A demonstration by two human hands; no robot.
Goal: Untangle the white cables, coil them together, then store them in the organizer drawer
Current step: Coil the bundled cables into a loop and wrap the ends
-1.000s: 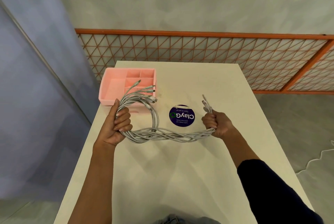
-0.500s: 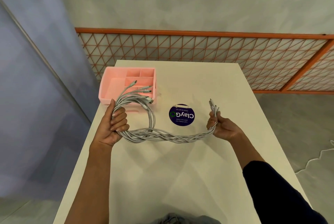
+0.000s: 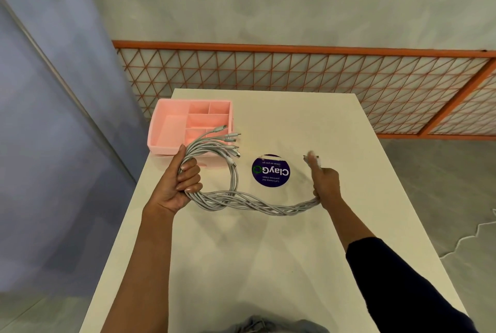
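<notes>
Hands: I've got the left hand [image 3: 182, 185] with fingers curled round a loop of the white cables [image 3: 257, 205]. The right hand [image 3: 326, 185] fists the bundle's other end, and the plug tips above it are blurred. The bundle is twisted, long axis 9-to-3 between the hands, low over the surface [image 3: 268, 265]; can't tell if it touches. The organizer drawer [image 3: 171, 131] sits at 11 o'clock from the left hand, just beyond it. The left hand is nearer, the right well apart. My call: the right end swings toward 9 to close the coil.
</notes>
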